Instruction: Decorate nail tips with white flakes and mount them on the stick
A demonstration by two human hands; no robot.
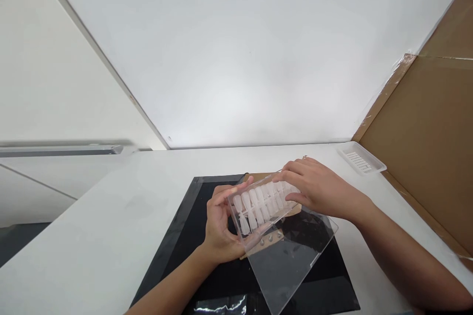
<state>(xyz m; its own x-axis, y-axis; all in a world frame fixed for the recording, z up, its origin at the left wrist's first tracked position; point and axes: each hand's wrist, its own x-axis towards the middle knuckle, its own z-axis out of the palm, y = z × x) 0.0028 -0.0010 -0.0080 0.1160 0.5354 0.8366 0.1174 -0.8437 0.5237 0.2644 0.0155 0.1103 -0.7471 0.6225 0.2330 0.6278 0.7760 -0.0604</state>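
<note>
A clear plastic box (254, 242) is tilted above the dark mat, with two rows of pale false nail tips (258, 204) inside. Its transparent lid (286, 270) hangs open on the near side. My left hand (219, 229) grips the box's left end, fingers along the far wall and thumb underneath. At the right end, my right hand (314, 184) is closed over the box, its fingers at the far rim and its thumb over the nail tips. Those under the right hand are partly hidden.
Below the box, a black glossy mat (177, 241) lies on the white table (92, 226). A tan piece with several small shiny studs (270, 238) shows through the lid. A small white tray (377, 163) stands at the back right, beside a brown cardboard panel (432, 157).
</note>
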